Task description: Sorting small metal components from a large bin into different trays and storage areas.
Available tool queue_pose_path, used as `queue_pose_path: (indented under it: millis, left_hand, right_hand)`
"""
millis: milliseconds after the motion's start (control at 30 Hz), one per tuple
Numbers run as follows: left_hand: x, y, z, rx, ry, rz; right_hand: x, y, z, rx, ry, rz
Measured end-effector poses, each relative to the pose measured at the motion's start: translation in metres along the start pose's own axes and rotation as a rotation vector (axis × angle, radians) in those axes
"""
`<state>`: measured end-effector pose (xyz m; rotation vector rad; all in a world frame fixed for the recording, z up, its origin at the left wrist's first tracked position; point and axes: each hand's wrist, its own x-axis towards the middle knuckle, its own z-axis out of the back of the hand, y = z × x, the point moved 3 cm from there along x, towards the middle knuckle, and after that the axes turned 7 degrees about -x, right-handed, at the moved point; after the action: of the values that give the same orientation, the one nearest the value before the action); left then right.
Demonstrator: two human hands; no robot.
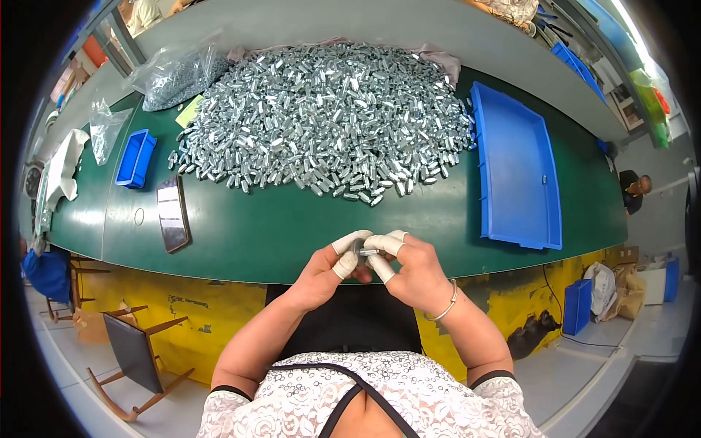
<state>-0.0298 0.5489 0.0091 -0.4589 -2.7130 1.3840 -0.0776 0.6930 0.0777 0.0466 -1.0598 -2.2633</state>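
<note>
Just over the near edge of the green table, both my hands meet with white finger cots on several fingertips. My left hand [319, 276] is closed on a small dark grey round piece [357, 246], whose exact kind I cannot make out. My right hand [418, 271] pinches a small silver metal part [369, 252] end-on against that piece. Beyond my hands spreads a large heap of similar short silver metal parts [328, 117]. My fingers partly hide both held things.
A large blue tray [515, 171] lies at the right with one small part inside. To the left are a phone [173, 214], a small blue bin [136, 159], a rubber band [139, 217] and a plastic bag of small parts [175, 80]. A chair [135, 354] stands at lower left.
</note>
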Motion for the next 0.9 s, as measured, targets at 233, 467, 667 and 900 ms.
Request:
queue_pose_path:
  millis: [233, 467, 667, 900]
  left_hand:
    - [-0.008, -0.013, -0.005, 0.015, -0.032, -0.096]
    - [-0.01, -0.023, -0.019, 0.071, -0.034, -0.24]
    - [-0.006, -0.021, -0.023, 0.208, -0.025, -0.216]
    - [-0.007, -0.017, -0.017, 0.375, -0.101, -0.322]
  right_hand:
    - [0.001, 0.004, -0.001, 0.052, -0.015, 0.035]
    - [0.002, 0.01, -0.002, 0.205, 0.021, -0.122]
    - [0.001, -0.003, 0.001, -0.009, 0.021, 0.046]
    - [-0.003, -0.008, -0.013, 0.414, 0.026, -0.203]
